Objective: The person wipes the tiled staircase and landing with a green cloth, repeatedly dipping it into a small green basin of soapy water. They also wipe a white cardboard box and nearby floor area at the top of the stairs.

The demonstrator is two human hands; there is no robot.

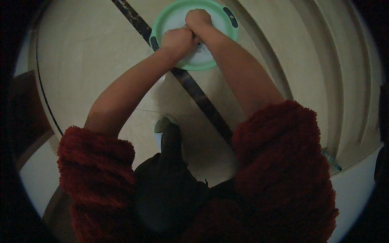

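A round light-green plastic basin (197,66) stands on the floor at the top of the view, filled with white suds (208,57). Both of my hands are over it, close together, with fingers curled in. Nearer to me is my left hand (177,39), its knuckles up, above the left half of the suds. My right hand (198,19) is a little farther off, its wrist crossing beside the left fingers. A small dark patch shows between the hands and in the foam below them. Whether either hand grips something there is hidden.
Beige floor tiles (103,63) carry a dark stone strip (197,94) that runs diagonally under the basin. Curved steps (304,60) rise on the right. A shoe (164,124) shows below my dark-clothed knee. At far left is a dark brown object (29,106).
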